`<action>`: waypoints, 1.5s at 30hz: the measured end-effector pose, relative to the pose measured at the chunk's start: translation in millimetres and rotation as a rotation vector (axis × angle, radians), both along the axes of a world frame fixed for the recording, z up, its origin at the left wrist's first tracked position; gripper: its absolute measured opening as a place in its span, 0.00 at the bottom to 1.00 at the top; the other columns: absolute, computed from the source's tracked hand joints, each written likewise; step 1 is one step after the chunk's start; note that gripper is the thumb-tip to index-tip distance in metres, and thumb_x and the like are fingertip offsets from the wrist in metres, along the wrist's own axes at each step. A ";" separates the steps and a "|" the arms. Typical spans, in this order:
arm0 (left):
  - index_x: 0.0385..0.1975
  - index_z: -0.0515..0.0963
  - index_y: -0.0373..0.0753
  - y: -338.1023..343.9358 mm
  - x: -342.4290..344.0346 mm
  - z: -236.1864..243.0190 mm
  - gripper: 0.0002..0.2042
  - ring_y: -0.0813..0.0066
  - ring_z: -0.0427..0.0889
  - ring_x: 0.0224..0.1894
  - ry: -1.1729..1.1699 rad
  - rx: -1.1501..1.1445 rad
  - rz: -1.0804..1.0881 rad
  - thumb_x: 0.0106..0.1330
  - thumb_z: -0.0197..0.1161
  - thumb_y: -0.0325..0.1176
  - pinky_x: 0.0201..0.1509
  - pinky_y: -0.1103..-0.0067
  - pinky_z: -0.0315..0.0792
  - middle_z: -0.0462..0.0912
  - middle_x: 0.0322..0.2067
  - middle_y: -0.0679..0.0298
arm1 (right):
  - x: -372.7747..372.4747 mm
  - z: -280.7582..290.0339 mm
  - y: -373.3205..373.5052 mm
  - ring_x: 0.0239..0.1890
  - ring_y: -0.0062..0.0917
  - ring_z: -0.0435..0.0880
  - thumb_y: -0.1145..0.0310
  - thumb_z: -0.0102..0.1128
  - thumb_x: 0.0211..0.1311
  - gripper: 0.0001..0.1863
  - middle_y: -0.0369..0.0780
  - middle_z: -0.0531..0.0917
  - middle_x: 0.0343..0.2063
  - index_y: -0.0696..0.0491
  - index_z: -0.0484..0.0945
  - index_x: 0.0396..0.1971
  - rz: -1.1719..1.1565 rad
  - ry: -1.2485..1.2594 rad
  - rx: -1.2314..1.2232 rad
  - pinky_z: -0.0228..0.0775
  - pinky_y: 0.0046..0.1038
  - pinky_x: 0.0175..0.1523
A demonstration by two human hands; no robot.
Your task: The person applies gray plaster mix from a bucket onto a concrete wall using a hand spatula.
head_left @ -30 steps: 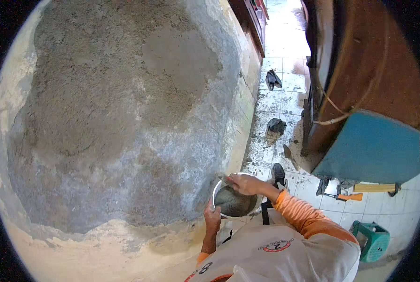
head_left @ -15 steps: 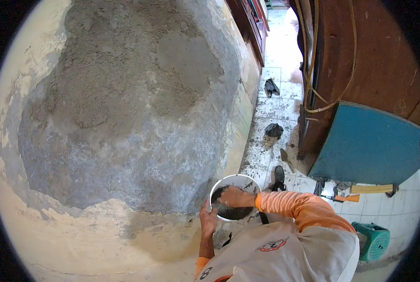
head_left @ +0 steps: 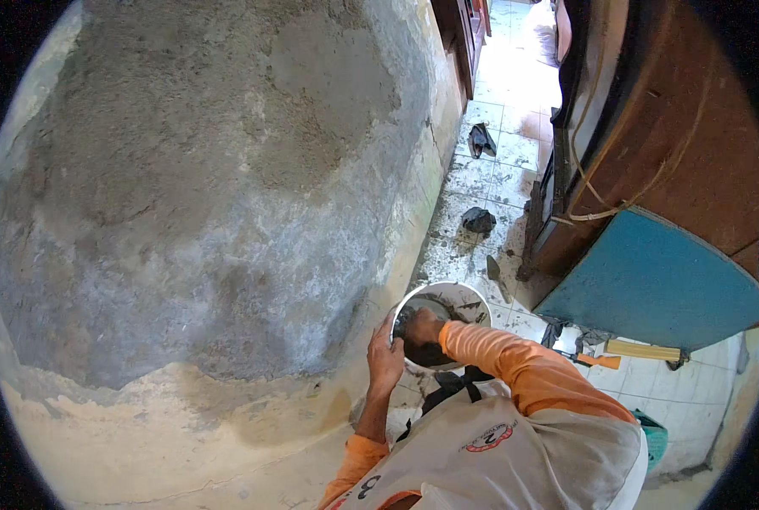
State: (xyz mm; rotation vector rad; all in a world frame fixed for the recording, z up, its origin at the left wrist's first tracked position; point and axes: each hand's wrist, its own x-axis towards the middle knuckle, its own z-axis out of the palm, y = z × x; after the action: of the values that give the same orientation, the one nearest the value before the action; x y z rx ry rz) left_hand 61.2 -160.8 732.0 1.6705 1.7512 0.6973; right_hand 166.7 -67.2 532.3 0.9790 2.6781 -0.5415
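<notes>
A white round bucket point(head_left: 484, 299) stands tilted toward the wall, with dark grey wet mix point(head_left: 429, 354) inside. Its left rim is in the grip of my left hand point(head_left: 385, 359), thumb and fingers about the edge. My right hand point(head_left: 423, 328) reaches down into the bucket with its fingers curled at the mix; their tips, and whatever they hold, are hidden. Left of the bucket rises a wall point(head_left: 201, 212) with a large rough grey patch, a darker smooth area point(head_left: 328, 72) at its upper right, and peeling cream paint around it.
Splattered white floor tiles point(head_left: 469, 174) run away from me. On them lie black crumpled bags point(head_left: 479, 220) and a flat trowel-like piece point(head_left: 492, 268). To the right are a blue panel point(head_left: 651, 280), a brown wooden board point(head_left: 677, 127) with hanging cable, an orange-handled tool point(head_left: 599, 360) and a green stool point(head_left: 651, 438).
The view has shifted, and the bucket now appears further right and more tilted. My right hand is deeper at the bucket's left side; my left hand still grips the rim.
</notes>
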 end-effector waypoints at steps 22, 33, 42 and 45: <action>0.73 0.68 0.35 216.8 32.4 -49.5 0.31 0.51 0.78 0.63 -0.207 -0.112 0.219 0.65 0.58 0.21 0.69 0.65 0.69 0.77 0.63 0.43 | 210.1 125.1 263.6 0.48 0.26 0.85 0.68 0.65 0.58 0.32 0.39 0.89 0.44 0.60 0.76 0.65 -0.628 0.923 -0.929 0.75 0.29 0.59; 0.75 0.63 0.31 268.8 16.4 -56.1 0.33 0.66 0.87 0.37 -0.404 -0.085 0.329 0.65 0.53 0.19 0.31 0.74 0.87 0.77 0.59 0.49 | 183.3 148.4 311.6 0.42 0.20 0.85 0.72 0.65 0.65 0.18 0.36 0.87 0.42 0.60 0.81 0.54 -0.955 1.210 -1.245 0.79 0.25 0.51; 0.73 0.67 0.34 247.0 -8.7 -38.2 0.30 0.66 0.87 0.40 -0.518 -0.162 0.334 0.67 0.53 0.20 0.25 0.78 0.84 0.80 0.51 0.51 | 152.9 177.6 404.7 0.35 0.21 0.81 0.70 0.65 0.65 0.16 0.35 0.81 0.37 0.59 0.79 0.50 -1.246 1.671 -0.818 0.78 0.27 0.42; 0.72 0.68 0.32 230.0 -37.1 -68.8 0.31 0.58 0.83 0.56 -0.383 -0.242 0.328 0.66 0.56 0.23 0.61 0.69 0.78 0.81 0.57 0.46 | 131.8 152.5 447.7 0.39 0.24 0.82 0.72 0.65 0.64 0.16 0.37 0.82 0.38 0.60 0.79 0.50 -1.300 1.674 -0.565 0.78 0.29 0.44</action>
State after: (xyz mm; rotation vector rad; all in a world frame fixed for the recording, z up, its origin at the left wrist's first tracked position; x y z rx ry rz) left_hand 24.0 69.2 663.3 1.0212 1.7577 0.8479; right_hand 298.5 380.5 684.8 2.6274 1.5249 -3.1829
